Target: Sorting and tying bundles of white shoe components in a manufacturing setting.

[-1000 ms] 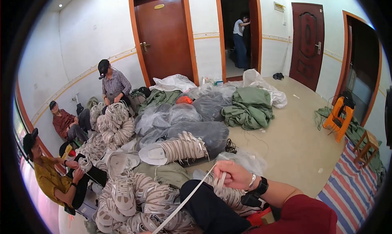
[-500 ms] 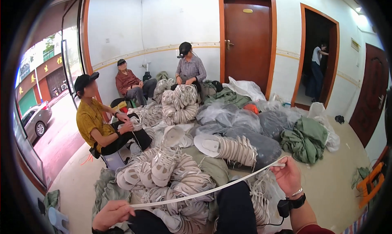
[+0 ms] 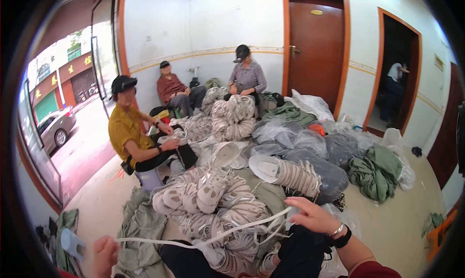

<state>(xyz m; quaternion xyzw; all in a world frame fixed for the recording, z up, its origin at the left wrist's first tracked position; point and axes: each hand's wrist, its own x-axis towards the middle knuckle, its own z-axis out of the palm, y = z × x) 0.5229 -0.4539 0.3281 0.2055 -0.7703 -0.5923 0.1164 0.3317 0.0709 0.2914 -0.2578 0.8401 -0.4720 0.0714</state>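
Note:
A long white shoelace (image 3: 242, 226) stretches across my lap between my two hands. At the lower left, my left hand (image 3: 104, 254), slightly blurred, pinches one end of it. My right hand (image 3: 315, 219), wearing a bracelet and a black wristband, grips the lace further right, and a loose loop hangs below its fingers. The lace sags near a pale shoe part (image 3: 209, 253) by my knees; whether it is threaded there I cannot tell. Just beyond lies a heap of beige and white shoe uppers (image 3: 210, 193), nested in bundles.
A row of stacked shoe uppers (image 3: 286, 174) lies beside filled plastic bags (image 3: 329, 178) and green cloth (image 3: 375, 174). A person in yellow (image 3: 128, 132) sits at left with laces; two others sit by the wall. A blue stool (image 3: 72, 243) stands lower left, an orange one (image 3: 438, 234) at right.
The view has swung to the left. The lace went from taut to slack, with a loop now hanging under my right hand. My left hand has moved outward to the left.

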